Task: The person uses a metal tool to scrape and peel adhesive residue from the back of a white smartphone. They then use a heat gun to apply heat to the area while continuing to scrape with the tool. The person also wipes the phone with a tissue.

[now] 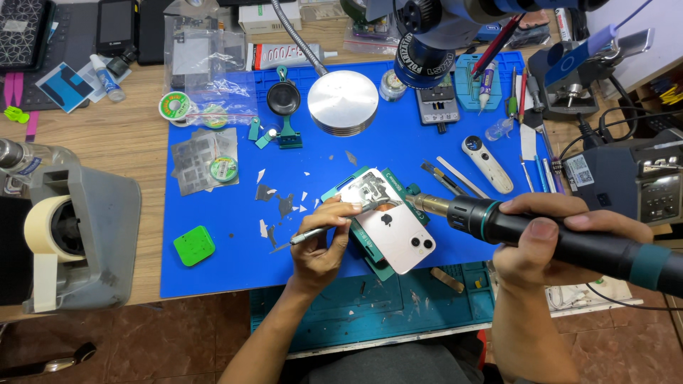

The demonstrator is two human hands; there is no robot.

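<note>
Head view: cluttered blue mat [213,277], wooden bench [121,142]

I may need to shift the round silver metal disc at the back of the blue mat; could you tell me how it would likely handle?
The metal disc looks thick and solid, so probably heavy for its size. It lies flat, so tipping or rolling seems unlikely. Its smooth top may feel slippery; gripping the grooved side would probably be safer.

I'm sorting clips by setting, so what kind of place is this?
Most likely a phone repair bench. A phone lies back-up in a holder on a blue work mat, the right hand aims a hot-air tool at it, and a microscope head hangs above.
</note>
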